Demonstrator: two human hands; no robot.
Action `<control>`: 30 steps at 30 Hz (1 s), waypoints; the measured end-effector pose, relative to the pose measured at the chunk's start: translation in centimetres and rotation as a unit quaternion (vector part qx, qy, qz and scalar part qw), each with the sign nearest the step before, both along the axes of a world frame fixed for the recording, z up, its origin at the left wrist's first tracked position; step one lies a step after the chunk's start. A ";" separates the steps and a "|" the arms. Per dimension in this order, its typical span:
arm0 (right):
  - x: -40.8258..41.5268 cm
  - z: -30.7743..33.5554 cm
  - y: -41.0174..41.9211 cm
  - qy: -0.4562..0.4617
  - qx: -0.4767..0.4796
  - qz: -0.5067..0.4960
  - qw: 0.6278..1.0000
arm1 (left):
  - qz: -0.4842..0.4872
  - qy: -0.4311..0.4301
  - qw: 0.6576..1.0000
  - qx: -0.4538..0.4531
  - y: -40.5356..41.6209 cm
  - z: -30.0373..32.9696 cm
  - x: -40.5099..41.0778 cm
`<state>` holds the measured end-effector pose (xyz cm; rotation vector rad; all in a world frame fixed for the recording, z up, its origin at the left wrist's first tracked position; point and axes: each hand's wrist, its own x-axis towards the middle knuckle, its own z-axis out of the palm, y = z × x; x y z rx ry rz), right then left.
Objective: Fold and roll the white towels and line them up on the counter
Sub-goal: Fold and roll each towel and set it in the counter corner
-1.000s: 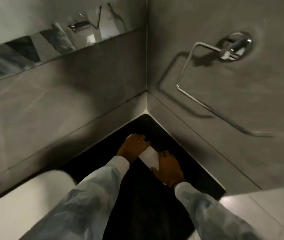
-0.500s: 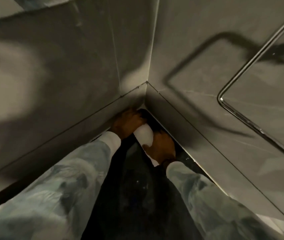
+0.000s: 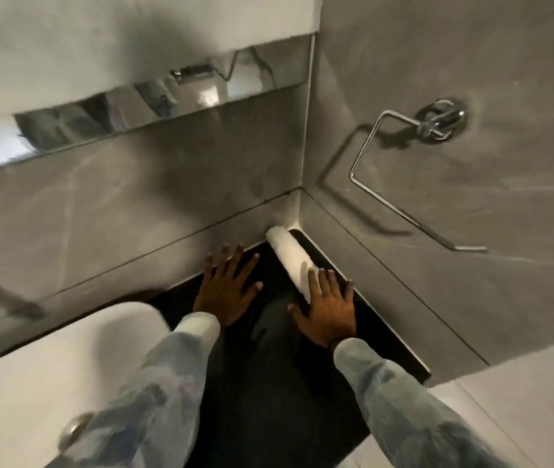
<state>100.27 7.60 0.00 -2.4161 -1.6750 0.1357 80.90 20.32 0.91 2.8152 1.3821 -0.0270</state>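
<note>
A rolled white towel lies on the black counter, running diagonally into the far corner where the two grey walls meet. My left hand is flat and open above the counter, just left of the roll and apart from it. My right hand is also spread open; its fingertips rest over the near end of the roll without gripping it.
A white basin with a metal drain fitting sits at the lower left. A chrome towel ring hangs on the right wall. A mirror strip runs along the back wall. The counter's right edge drops to pale floor tiles.
Both hands let go of the roll and drew back toward me with fingers spread. The towel now lies in the corner. The camera pulled back and tilted up.
</note>
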 end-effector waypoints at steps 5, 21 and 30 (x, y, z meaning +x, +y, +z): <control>-5.4 4.0 -4.2 -0.018 0.004 0.070 0.997 | 0.126 0.003 0.992 -0.004 -8.4 3.2 -9.1; -42.9 8.9 -8.0 -0.012 0.044 0.390 0.920 | 0.453 -0.022 0.891 -0.019 -25.8 7.4 -45.3; -68.1 2.2 -5.5 -0.034 -0.009 0.520 0.854 | 0.517 -0.072 0.848 -0.096 -26.7 -1.7 -68.7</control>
